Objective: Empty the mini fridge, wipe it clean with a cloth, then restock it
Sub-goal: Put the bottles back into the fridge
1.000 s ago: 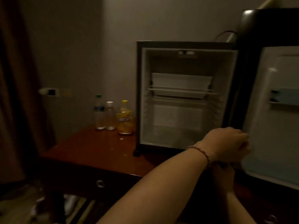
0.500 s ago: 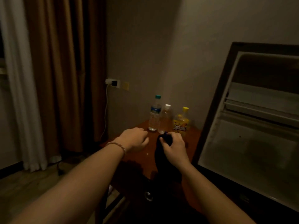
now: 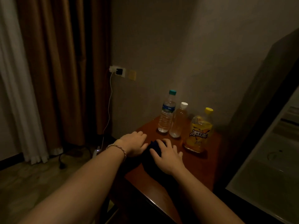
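A dark cloth (image 3: 149,164) lies bunched on the red-brown wooden table (image 3: 199,170). My right hand (image 3: 167,156) rests on top of it with fingers spread and curved over the fabric. My left hand (image 3: 134,143), with a braided bracelet at the wrist, sits at the cloth's left edge, fingers curled and their tips hidden. Behind the hands stand a water bottle with a teal cap (image 3: 166,113), a small clear bottle with a white cap (image 3: 179,122) and a yellow iced-tea bottle (image 3: 199,131). The open mini fridge (image 3: 267,167) fills the right edge, its pale inside bare.
A wall socket with a charger (image 3: 117,71) sits left of the bottles, its white cable (image 3: 110,102) hanging to the floor. Brown curtains (image 3: 56,70) and a white sheer (image 3: 17,94) cover the left. The table's front edge (image 3: 155,202) runs below my forearms.
My view swung left from the fridge to the table. My right hand brought the dark cloth down onto the tabletop, and both hands moved closer to the bottles.
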